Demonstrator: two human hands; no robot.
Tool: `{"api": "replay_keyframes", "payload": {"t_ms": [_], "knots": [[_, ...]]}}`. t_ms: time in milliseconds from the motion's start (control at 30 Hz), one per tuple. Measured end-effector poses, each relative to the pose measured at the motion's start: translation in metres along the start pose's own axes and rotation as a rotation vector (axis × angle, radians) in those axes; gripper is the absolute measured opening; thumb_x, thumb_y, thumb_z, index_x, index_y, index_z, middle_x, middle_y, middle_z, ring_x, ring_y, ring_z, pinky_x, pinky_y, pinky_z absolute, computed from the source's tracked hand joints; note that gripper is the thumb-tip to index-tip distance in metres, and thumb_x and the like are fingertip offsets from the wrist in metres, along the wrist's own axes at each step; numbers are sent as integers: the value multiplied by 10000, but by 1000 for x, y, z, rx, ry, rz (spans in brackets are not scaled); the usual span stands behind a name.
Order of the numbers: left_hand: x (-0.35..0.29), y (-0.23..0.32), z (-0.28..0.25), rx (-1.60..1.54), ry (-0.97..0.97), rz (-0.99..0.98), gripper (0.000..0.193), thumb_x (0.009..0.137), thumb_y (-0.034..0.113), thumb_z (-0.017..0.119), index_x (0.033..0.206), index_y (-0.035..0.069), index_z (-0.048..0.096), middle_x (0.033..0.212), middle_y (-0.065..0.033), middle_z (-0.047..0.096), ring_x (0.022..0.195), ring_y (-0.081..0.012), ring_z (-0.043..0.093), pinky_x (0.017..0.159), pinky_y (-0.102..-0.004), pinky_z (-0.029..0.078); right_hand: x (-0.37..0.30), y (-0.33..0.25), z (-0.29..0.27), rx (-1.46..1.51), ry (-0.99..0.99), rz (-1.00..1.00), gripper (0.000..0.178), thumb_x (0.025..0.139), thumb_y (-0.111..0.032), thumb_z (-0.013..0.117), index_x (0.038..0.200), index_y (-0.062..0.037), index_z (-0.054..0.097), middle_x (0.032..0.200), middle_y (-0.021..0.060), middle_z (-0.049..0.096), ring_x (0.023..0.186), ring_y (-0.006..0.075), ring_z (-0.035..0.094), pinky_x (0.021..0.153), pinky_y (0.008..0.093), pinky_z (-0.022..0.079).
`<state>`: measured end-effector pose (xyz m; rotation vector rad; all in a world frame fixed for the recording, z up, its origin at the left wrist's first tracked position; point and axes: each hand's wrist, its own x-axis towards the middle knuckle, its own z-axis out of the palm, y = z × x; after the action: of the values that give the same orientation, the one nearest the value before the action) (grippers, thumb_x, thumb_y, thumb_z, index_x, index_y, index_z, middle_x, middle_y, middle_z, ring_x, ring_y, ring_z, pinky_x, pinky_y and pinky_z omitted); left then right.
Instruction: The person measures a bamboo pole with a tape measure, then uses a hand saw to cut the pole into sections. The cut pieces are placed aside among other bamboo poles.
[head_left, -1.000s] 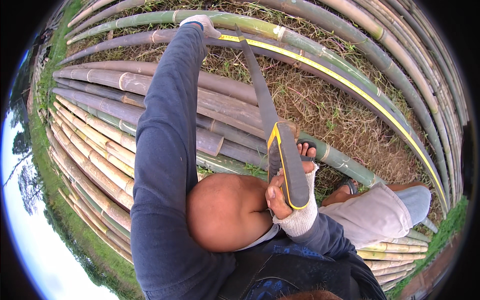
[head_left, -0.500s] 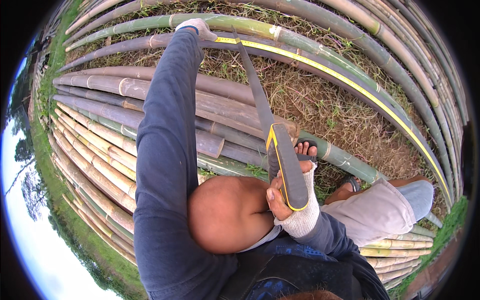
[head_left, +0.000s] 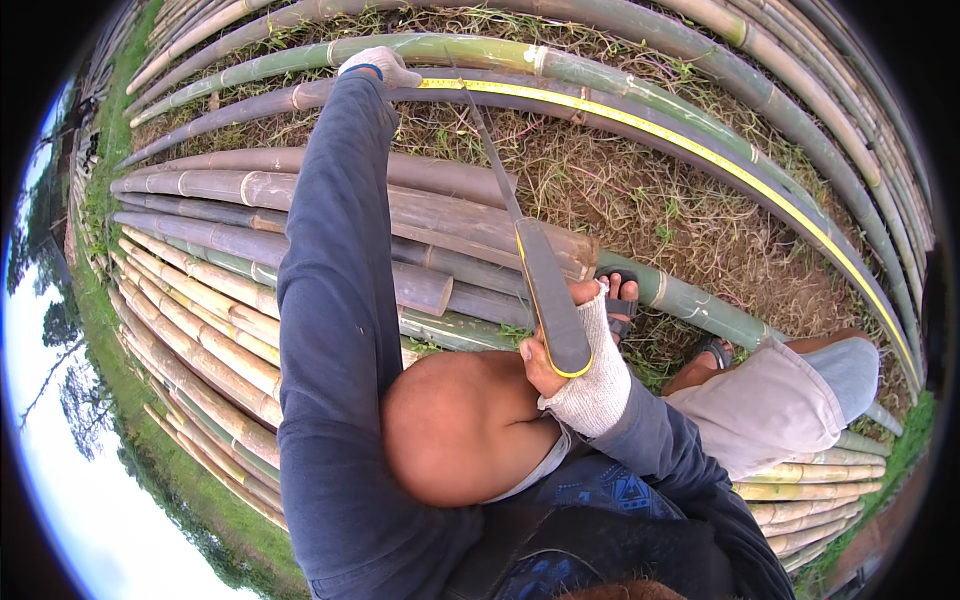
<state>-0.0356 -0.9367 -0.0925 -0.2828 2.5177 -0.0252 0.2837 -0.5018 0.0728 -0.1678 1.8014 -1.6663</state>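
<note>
Left hand (head_left: 385, 68): gloved and reaching out past 11 o'clock; closed about the end of the tape, as far as it shows, with the exact pinch of the fingers hidden.
Right hand (head_left: 597, 372): in a fingerless white glove, just below centre toward 4 o'clock, wrapped around the handle of the saw.
Saw (head_left: 552, 295): grey handle edged in yellow, in front of the person near the centre; its long axis runs from the butt at 4 o'clock up to the tip near 12, so the blade points between 11 and 12.
Yellow tape (head_left: 700, 148): laid out along a dark bamboo pole (head_left: 230, 115), arcing from the left hand to a little past 3 o'clock; the lens bends it.
Crossing: in view, the blade passes over the tape just beside the left hand, its tip against the green pole (head_left: 440, 47) beyond; whether steel touches bamboo I cannot tell.
Step in hand: by judgement, measuring off a length, the saw held ready near the tape's end.
Next move: seems to call for a steady tape end and the blade lined up with the wanted spot.
</note>
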Motion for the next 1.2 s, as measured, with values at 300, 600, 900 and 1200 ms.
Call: {"api": "replay_keyframes", "payload": {"t_ms": [300, 600, 900, 1200], "knots": [[-1, 0, 1, 33, 15, 9, 648, 842, 682, 784, 1269, 196, 826, 1277, -133, 790, 1199, -315, 731, 1065, -426, 548, 13, 2, -17, -111, 79, -178, 620, 1000, -97, 719, 1496, 8, 363, 1058, 81, 589, 926, 213, 616, 1104, 412, 457], [-84, 55, 41, -344, -53, 256, 558, 924, 619, 746, 1167, 124, 835, 1090, -145, 816, 1047, -308, 759, 967, -424, 569, -59, 11, -110, 276, 384, -277, 525, 987, -53, 684, 1383, -33, 340, 1049, 99, 598, 639, 146, 591, 586, 281, 494], [-205, 326, 101, -464, -24, 797, 614, 975, 661, 634, 1312, 161, 748, 1174, -197, 783, 1117, -398, 740, 977, -516, 565, -103, -3, -156, 566, 500, -476, 407, 1066, -120, 616, 1416, -6, 440, 957, 54, 533, 689, 122, 498, 651, 282, 444], [-246, 431, 139, -631, -182, 774, 572, 913, 528, 717, 1342, 150, 716, 1164, -199, 777, 1094, -409, 737, 951, -540, 566, -136, -12, -173, 390, 607, -618, 415, 1078, -110, 613, 1434, -2, 429, 1090, 59, 551, 677, 165, 556, 567, 320, 480]]}}
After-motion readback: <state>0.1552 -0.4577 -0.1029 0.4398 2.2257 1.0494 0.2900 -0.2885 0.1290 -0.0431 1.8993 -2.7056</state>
